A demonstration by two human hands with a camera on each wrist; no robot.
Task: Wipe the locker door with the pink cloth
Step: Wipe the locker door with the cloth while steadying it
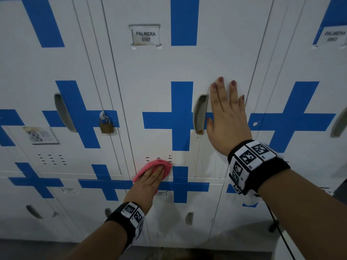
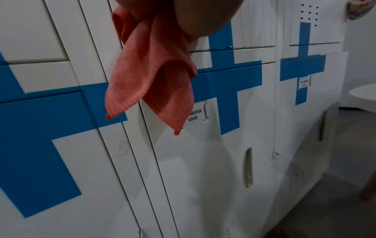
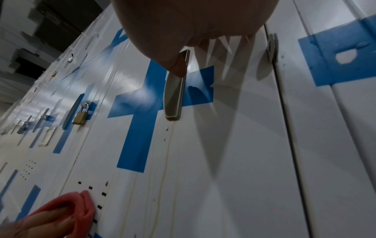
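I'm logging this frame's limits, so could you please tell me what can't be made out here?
- Left hand palm side: head view, hidden against the pink cloth.
- Left fingers: left wrist view, cut off by the top edge.
- Name tag number: head view, blurred.
- Right fingers: right wrist view, hidden behind the palm.

The left hand (image 1: 150,180) covers most of the cloth (image 1: 159,164) in the head view. The wrist views crop both hands to a bit of palm. The cloth hides part of the 0008 label (image 2: 195,116), and the far right label (image 1: 335,36) is too blurry to read.
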